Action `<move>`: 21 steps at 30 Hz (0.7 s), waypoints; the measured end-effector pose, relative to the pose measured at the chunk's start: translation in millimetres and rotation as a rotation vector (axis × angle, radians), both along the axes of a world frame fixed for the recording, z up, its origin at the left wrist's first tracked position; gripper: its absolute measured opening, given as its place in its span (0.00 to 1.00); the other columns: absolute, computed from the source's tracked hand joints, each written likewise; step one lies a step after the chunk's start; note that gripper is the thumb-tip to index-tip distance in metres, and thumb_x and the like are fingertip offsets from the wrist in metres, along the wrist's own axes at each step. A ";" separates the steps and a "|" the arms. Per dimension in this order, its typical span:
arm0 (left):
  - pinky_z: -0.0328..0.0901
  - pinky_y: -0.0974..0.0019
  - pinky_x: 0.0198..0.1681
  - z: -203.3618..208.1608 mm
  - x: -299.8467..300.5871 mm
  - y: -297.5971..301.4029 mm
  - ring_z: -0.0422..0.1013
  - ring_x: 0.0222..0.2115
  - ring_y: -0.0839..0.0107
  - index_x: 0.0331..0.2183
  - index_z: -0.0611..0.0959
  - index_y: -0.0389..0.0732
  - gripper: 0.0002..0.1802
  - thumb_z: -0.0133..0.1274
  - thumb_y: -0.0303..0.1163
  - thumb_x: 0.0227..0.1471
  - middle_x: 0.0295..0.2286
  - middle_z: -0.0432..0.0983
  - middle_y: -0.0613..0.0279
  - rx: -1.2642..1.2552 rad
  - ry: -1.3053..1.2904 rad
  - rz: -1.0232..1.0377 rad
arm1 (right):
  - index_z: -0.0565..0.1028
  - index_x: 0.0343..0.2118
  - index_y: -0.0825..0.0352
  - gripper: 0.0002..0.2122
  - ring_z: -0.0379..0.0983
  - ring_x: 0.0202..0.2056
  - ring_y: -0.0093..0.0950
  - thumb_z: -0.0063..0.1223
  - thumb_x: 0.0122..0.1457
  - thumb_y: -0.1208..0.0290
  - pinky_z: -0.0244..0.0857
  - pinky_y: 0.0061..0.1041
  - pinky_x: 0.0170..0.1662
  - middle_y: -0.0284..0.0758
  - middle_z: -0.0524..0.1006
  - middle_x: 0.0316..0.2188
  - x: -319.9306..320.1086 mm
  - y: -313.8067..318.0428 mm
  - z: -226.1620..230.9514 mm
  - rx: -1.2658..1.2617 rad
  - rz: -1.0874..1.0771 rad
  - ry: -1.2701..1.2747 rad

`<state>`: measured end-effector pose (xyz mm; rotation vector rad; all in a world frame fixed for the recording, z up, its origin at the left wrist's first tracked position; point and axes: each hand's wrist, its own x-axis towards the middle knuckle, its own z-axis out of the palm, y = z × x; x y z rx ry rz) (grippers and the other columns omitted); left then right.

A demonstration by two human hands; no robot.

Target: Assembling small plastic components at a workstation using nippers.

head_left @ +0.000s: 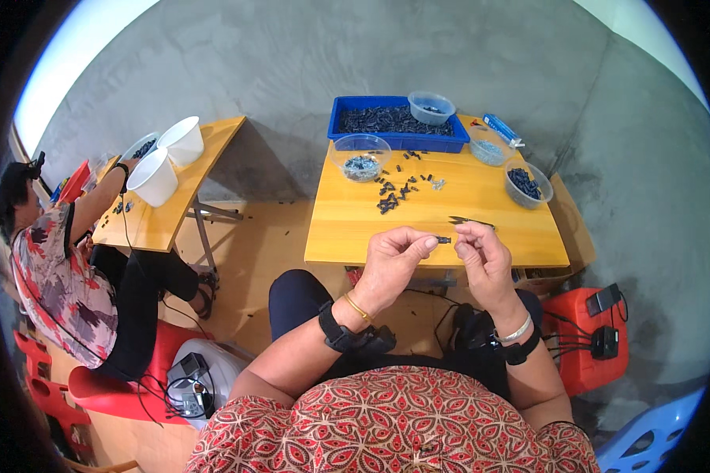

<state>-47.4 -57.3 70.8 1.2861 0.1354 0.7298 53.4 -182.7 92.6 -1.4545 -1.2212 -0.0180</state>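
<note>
Near the front edge of the yellow table [339,236], my left hand [394,264] pinches a small black plastic part [443,240] between thumb and forefinger. Just to the right, my right hand [485,264] is closed with thumb and fingertips together; what lies in that pinch is too small to tell. A dark, slim pointed tool like tweezers [481,224] shows at the right fingertips, and I cannot tell whether it is held or lies on the table. Loose black parts [390,202] are scattered ahead of my hands, with a few clear pieces [437,183] beside them.
At the back stands a blue tray [450,144] full of black parts, with a clear bowl [431,108] on it. More bowls hold clear pieces [362,165] and black parts [523,184]. A blue-white box [502,130] lies behind. At left, another person [71,276] works by white buckets [154,177].
</note>
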 end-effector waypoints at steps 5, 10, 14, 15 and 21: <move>0.60 0.80 0.26 5.5 0.5 -1.4 0.63 0.23 0.87 0.27 0.80 0.36 0.05 0.54 0.27 0.47 0.21 0.73 0.72 0.006 -0.025 -0.022 | 0.69 0.34 0.69 0.06 0.69 0.25 0.29 0.46 0.52 0.80 0.63 0.23 0.30 0.38 0.70 0.24 -6.0 5.5 12.1 0.030 -0.052 -0.203; 0.60 0.80 0.26 3.2 8.1 2.7 0.63 0.23 0.86 0.28 0.80 0.35 0.05 0.53 0.27 0.47 0.22 0.73 0.71 0.073 -0.028 -0.026 | 0.69 0.31 0.70 0.06 0.68 0.24 0.34 0.46 0.50 0.82 0.62 0.26 0.27 0.40 0.69 0.24 2.2 9.2 10.7 0.011 -0.085 -0.338; 0.61 0.79 0.25 -14.9 21.1 9.9 0.64 0.21 0.84 0.31 0.80 0.35 0.07 0.51 0.28 0.49 0.21 0.72 0.71 -0.030 0.197 -0.166 | 0.70 0.31 0.70 0.04 0.70 0.27 0.31 0.45 0.51 0.80 0.62 0.24 0.30 0.39 0.71 0.24 26.1 11.4 -4.0 -0.071 -0.165 -0.337; 0.62 0.79 0.25 -20.1 23.5 12.5 0.64 0.21 0.84 0.32 0.80 0.35 0.09 0.49 0.30 0.51 0.21 0.72 0.71 -0.047 0.222 -0.198 | 0.70 0.31 0.70 0.04 0.69 0.26 0.33 0.44 0.51 0.80 0.62 0.26 0.29 0.40 0.70 0.24 43.7 8.5 -5.8 -0.051 -0.279 -0.351; 0.63 0.79 0.28 -46.2 46.9 34.2 0.65 0.22 0.84 0.32 0.80 0.35 0.10 0.50 0.30 0.50 0.21 0.73 0.69 -0.035 0.220 -0.170 | 0.70 0.33 0.70 0.07 0.69 0.30 0.38 0.45 0.51 0.77 0.63 0.29 0.35 0.43 0.71 0.28 207.4 -22.8 7.4 -0.203 -0.830 -0.193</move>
